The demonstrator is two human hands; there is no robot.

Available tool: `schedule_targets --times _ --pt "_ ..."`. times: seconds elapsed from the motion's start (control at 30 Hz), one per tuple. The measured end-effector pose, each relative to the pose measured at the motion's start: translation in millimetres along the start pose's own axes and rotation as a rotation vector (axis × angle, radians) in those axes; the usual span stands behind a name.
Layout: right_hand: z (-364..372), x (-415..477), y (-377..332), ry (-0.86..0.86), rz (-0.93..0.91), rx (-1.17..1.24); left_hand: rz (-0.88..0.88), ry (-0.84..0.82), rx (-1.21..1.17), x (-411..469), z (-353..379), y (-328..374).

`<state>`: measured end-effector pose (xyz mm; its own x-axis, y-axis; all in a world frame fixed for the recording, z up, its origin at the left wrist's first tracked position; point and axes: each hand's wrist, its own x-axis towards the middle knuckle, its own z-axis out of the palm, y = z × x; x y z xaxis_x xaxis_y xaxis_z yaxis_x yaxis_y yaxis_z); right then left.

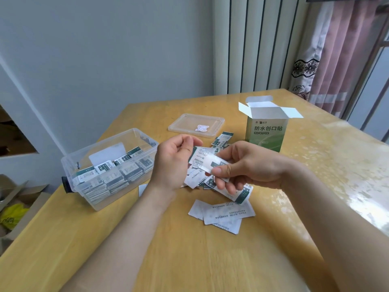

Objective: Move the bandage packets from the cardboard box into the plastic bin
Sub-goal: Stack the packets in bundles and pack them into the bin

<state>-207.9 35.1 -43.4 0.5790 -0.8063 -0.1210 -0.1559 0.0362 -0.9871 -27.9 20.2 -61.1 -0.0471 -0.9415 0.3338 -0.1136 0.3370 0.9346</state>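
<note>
The green and white cardboard box [266, 131] stands upright at the back right with its flaps open. A clear plastic bin [109, 167] at the left holds several bandage packets. More packets [223, 213] lie loose on the table in a pile under and in front of my hands. My right hand [248, 165] pinches a white and green packet [205, 160] between thumb and fingers, above the pile. My left hand [174, 159] is raised just left of that packet, fingers loosely curled; whether it touches the packet I cannot tell.
The bin's clear lid [196, 125] lies flat behind the pile. The wooden table [189, 260] ends at the left, where an open carton [19, 207] with yellow stuff sits on the floor. A radiator and curtain stand behind.
</note>
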Motion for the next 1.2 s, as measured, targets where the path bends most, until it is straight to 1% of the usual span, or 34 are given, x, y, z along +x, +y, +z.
schedule_targets --times 0.1,0.13,0.2,0.23,0.27,0.3,0.33,0.37,0.4,0.43,0.47,0.5,0.53,0.63,0.7,0.73,0.77,0.83,0.87,0.9,0.93,0.97,1.0,1.07,1.13,1.2 --pt "-1.9 -1.8 2.3 -0.119 -0.038 0.116 -0.251 -0.114 -0.536 -2.9 2.4 7.9" --pt "-1.6 -1.3 3.9 -0.168 -0.042 0.152 -0.298 -0.160 -0.652 -3.8 3.5 9.4" --pt "-0.6 0.6 7.8 -0.238 -0.040 0.193 -0.328 -0.228 -0.758 -4.8 4.5 9.9" --pt "0.2 1.1 8.7 -0.251 -0.041 0.201 -0.331 -0.240 -0.765 -5.1 3.9 11.1" --pt "1.3 2.0 8.3 -0.242 -0.043 0.203 -0.327 -0.236 -0.737 -4.2 2.1 12.0" --pt "1.9 3.3 7.4 -0.203 -0.040 0.191 -0.298 -0.209 -0.641 -3.1 -0.1 12.9" --pt "3.0 6.1 5.4 -0.119 -0.039 0.143 -0.228 -0.154 -0.462 -1.2 -3.0 11.7" --pt "4.0 7.7 4.1 0.011 -0.045 0.029 -0.127 -0.090 -0.232 0.0 -3.4 8.6" --pt "6.4 9.6 3.4 0.164 -0.056 -0.177 -0.022 -0.039 -0.019 0.7 -2.9 4.9" --pt "10.2 12.5 4.1 0.312 -0.080 -0.442 0.061 0.000 0.123 0.6 -2.3 1.0" --pt "14.8 14.1 4.3 0.423 -0.130 -0.682 0.102 0.022 0.185 -0.1 -0.3 -0.8" --pt "20.6 16.1 4.8 0.479 -0.193 -0.830 0.110 0.045 0.194 -0.9 -0.1 -2.8" --pt "25.4 15.7 4.3 0.500 -0.244 -0.872 0.101 0.068 0.176 -0.4 1.0 -3.2" --pt "33.3 17.6 2.2 0.471 -0.276 -0.830 0.008 0.130 0.061 2.5 -1.4 -1.1" --pt "35.4 21.3 3.4 0.494 -0.331 -0.848 -0.090 0.112 -0.080 3.2 -2.5 0.6" --pt "36.0 22.4 3.7 0.504 -0.342 -0.823 -0.146 0.087 -0.167 2.1 -2.4 1.9" --pt "35.7 22.4 4.2 0.505 -0.338 -0.747 -0.200 0.053 -0.261 0.9 -2.1 4.1" --pt "33.9 21.9 4.9 0.478 -0.301 -0.473 -0.262 -0.023 -0.423 0.7 -2.7 8.8" --pt "32.0 21.1 5.1 0.460 -0.280 -0.304 -0.249 -0.061 -0.459 1.3 -4.0 10.9" --pt "29.6 20.2 5.7 0.442 -0.251 -0.133 -0.199 -0.099 -0.425 2.3 -5.5 11.9" --pt "27.6 19.3 5.8 0.418 -0.218 0.027 -0.117 -0.137 -0.309 3.0 -7.9 11.7" --pt "25.2 18.3 5.7 0.386 -0.191 0.160 -0.016 -0.179 -0.130 3.6 -10.1 10.6" --pt "22.3 17.9 6.2 0.349 -0.172 0.255 0.077 -0.233 0.045 3.1 -12.3 10.8" --pt "18.5 16.3 5.5 0.277 -0.140 0.351 0.150 -0.367 0.293 -0.7 -12.4 11.1" --pt "17.8 15.0 4.8 0.227 -0.112 0.364 0.157 -0.464 0.402 -7.2 -8.4 12.8" --pt "19.5 13.7 2.9 0.184 -0.095 0.345 0.183 -0.484 0.440 -9.5 -6.1 10.0"
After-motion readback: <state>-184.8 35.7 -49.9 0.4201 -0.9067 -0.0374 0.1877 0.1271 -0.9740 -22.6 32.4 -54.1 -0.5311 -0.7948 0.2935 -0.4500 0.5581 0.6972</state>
